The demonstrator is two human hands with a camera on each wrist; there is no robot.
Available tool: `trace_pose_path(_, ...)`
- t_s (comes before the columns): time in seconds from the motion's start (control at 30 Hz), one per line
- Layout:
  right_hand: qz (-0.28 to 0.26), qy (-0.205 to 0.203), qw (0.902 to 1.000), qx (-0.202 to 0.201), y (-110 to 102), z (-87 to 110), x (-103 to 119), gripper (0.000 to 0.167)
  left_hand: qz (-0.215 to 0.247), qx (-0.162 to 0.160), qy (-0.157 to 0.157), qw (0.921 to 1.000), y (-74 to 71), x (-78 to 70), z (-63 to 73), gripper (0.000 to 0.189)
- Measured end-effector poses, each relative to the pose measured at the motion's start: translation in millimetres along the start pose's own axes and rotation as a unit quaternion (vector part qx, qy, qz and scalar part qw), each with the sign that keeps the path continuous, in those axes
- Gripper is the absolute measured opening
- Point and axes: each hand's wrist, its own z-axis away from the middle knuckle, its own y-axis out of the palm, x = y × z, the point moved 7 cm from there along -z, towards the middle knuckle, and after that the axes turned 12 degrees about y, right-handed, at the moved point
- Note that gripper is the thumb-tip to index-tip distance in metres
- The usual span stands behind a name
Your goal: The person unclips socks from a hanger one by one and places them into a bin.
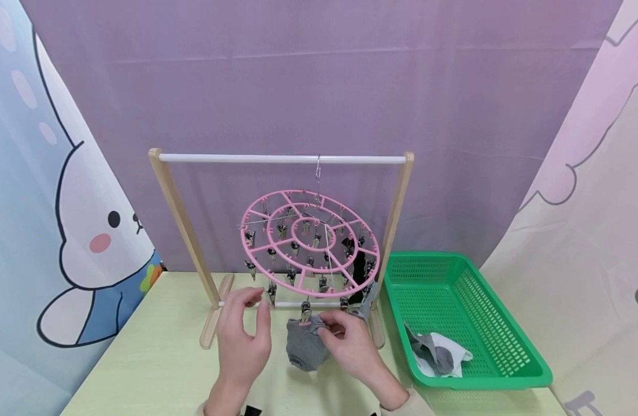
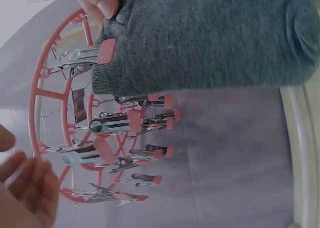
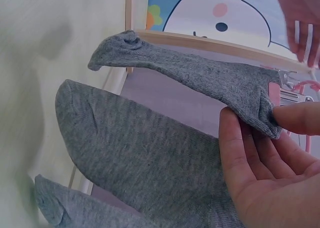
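A grey sock (image 1: 307,349) hangs by its cuff from a pink-tipped metal clip (image 1: 305,313) at the front of a round pink hanger (image 1: 248,247). My right hand (image 1: 352,345) pinches the sock's cuff beside that clip, thumb on one side and fingers on the other. In the left wrist view the clip bites the edge of the ribbed cuff of the grey sock (image 2: 200,37). My left hand (image 1: 243,338) is left of the sock, holding nothing, its fingers loosely bent near another hanging clip (image 1: 272,290).
The hanger hooks onto a white rod (image 1: 246,158) on a wooden stand (image 1: 184,231). Another grey sock (image 1: 369,300) and a black sock (image 1: 358,277) hang at the hanger's right. A green basket (image 1: 527,352) with grey and white cloth pieces (image 1: 444,353) stands right on the table (image 1: 137,346).
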Motion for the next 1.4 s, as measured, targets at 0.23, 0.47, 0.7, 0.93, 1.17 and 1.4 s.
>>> trace_pose_path(0.23,-0.001,0.001,1.0000,0.002,-1.5,1.3,2.1,0.020,0.055,0.065,0.046,0.9953,20.2,-15.1,4.3,0.019)
trace_pose_path(0.47,0.005,0.014,0.9997,0.019,-0.7,1.2,1.5,0.020,0.098,0.141,-0.029,0.9847,41.9,-13.8,15.5,0.031)
trace_pose_path(0.7,0.002,0.010,0.9996,0.028,0.6,2.3,4.2,0.019,0.134,0.180,-0.121,0.9668,53.8,-1.1,25.1,0.034)
trace_pose_path(0.93,0.000,0.018,0.9991,0.039,3.0,1.5,1.7,0.018,0.187,0.180,-0.210,0.9427,59.8,9.5,30.7,0.026)
trace_pose_path(1.17,-0.006,0.019,0.9989,0.043,2.1,2.4,0.8,0.018,0.202,0.177,-0.251,0.9300,61.0,13.1,32.0,0.016)
trace_pose_path(1.4,-0.006,0.012,0.9992,0.037,1.8,3.8,3.0,0.018,0.208,0.165,-0.241,0.9334,62.3,12.2,31.1,0.007)
